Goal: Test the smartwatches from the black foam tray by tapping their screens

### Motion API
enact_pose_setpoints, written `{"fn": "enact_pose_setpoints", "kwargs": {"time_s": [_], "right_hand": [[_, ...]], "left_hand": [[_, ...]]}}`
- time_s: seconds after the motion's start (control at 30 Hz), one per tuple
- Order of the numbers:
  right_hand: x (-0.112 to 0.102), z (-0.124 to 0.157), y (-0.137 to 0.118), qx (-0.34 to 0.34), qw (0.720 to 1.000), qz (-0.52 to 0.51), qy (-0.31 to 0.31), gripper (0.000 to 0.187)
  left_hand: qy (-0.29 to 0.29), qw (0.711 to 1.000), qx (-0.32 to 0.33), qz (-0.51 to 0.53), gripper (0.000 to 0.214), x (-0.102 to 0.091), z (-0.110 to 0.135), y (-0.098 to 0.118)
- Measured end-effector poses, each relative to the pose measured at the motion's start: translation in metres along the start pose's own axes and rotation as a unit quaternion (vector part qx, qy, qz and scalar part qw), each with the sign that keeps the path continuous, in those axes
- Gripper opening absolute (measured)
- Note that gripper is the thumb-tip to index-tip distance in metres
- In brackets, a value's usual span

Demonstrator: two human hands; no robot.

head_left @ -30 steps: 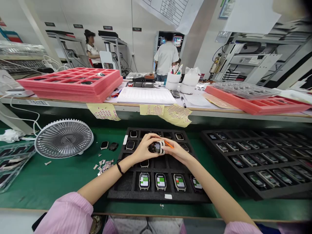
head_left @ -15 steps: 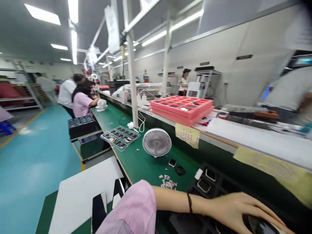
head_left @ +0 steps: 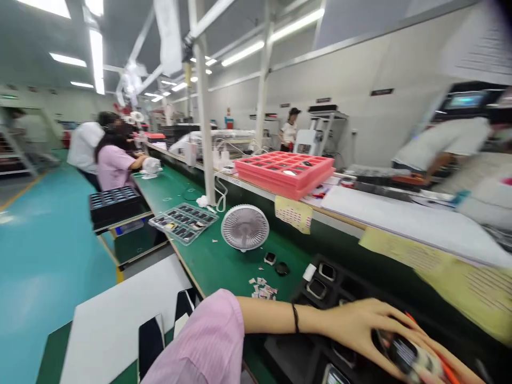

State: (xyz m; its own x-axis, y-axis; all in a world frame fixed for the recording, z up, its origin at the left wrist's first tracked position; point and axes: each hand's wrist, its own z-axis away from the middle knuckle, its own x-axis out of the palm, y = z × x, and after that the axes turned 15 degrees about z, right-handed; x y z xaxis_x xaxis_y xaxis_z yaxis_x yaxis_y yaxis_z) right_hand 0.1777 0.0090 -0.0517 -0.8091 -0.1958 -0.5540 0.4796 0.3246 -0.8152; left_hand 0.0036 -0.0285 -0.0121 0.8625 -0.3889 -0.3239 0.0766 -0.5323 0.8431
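At the lower right, my left hand point(head_left: 366, 328) is curled round a smartwatch point(head_left: 404, 353) with a dark face and pale marks on it. My right hand point(head_left: 466, 362) meets it from the right edge, partly cut off and blurred. Its fingers are closed by the watch, along with a thin orange-red tool point(head_left: 448, 368) whose exact kind is unclear. Beneath both hands lies a black foam tray point(head_left: 286, 352) with square pockets. Several watch cases sit in it, including a silver-rimmed one point(head_left: 317, 288) and another point(head_left: 327, 271) behind. A lit watch screen point(head_left: 335, 375) shows near the bottom edge.
On the green bench point(head_left: 208, 266) stand a round fan point(head_left: 245, 228), a clear tray of parts point(head_left: 184, 223), small paper bits point(head_left: 263, 289), and a loose watch case point(head_left: 270, 258). A pink foam tray point(head_left: 284, 173) rests on the shelf. Co-workers sit and stand farther off.
The view has turned slightly right, so the scene shifts left. My right hand and the orange-red tool have come into sight beside the watch in my left hand.
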Motion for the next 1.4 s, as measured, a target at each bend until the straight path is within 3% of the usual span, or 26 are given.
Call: {"fn": "enact_pose_setpoints", "kwargs": {"time_s": [0.1,0.17,0.33,0.47,0.7,1.1,1.4], "right_hand": [[-0.024,0.021,-0.017,0.063,0.996,-0.062,-0.031,0.070],[-0.030,0.024,-0.034,0.058,0.994,-0.087,-0.014,0.065],[-0.040,0.019,-0.055,0.007,0.974,-0.176,0.142,0.064],[-0.045,0.023,-0.058,-0.015,0.960,-0.215,0.179,0.064],[-0.046,0.024,-0.061,-0.021,0.953,-0.245,0.178,0.062],[-0.042,0.026,-0.063,0.020,0.963,-0.202,0.175,0.068],[-0.046,0.029,-0.064,-0.003,0.962,-0.220,0.165,0.060]], "left_hand": [[0.054,0.997,0.060,0.004,0.049,-0.004,0.003,0.010],[0.083,0.993,0.087,0.010,0.050,-0.008,0.001,0.011],[0.093,0.995,0.008,0.023,0.046,-0.012,-0.008,0.007],[0.098,0.993,-0.058,0.023,0.045,-0.012,-0.012,0.005],[0.109,0.991,-0.063,0.035,0.047,-0.011,-0.012,0.001],[0.123,0.990,-0.059,0.047,0.049,-0.011,-0.010,0.001],[0.106,0.990,-0.078,0.051,0.051,-0.008,-0.012,0.012]]}}
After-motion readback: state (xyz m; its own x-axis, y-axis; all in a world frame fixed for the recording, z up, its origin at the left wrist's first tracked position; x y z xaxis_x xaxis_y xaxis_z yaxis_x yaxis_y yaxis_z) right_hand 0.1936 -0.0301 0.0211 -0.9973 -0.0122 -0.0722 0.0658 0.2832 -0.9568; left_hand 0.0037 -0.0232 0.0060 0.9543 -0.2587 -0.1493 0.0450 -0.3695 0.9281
